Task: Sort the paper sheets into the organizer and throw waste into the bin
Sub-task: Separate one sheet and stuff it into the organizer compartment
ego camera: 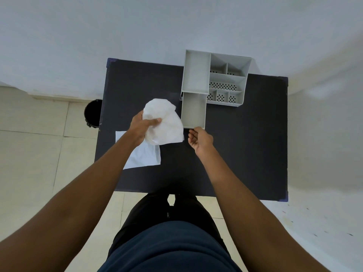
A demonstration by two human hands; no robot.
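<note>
1. Table [245, 144] lies under both hands.
2. Organizer [225, 79] sits beyond the right hand [200, 141], whose loosely curled fingers touch its pulled-out drawer [193, 111].
3. Crumpled paper [165, 122], pinched by the left hand [140, 126], probably waste: carry it left.
4. Flat sheet [143, 156] lies beneath.
5. Bin [93, 112] stands left, table edge intervening.

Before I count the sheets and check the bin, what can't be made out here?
Head view:
- Black bin: right part hidden by the table; inside too dark.
- Flat sheet: partly covered by left hand and crumpled paper; stack count unclear.
- Organizer drawer: handle hidden behind its front wall.
</note>
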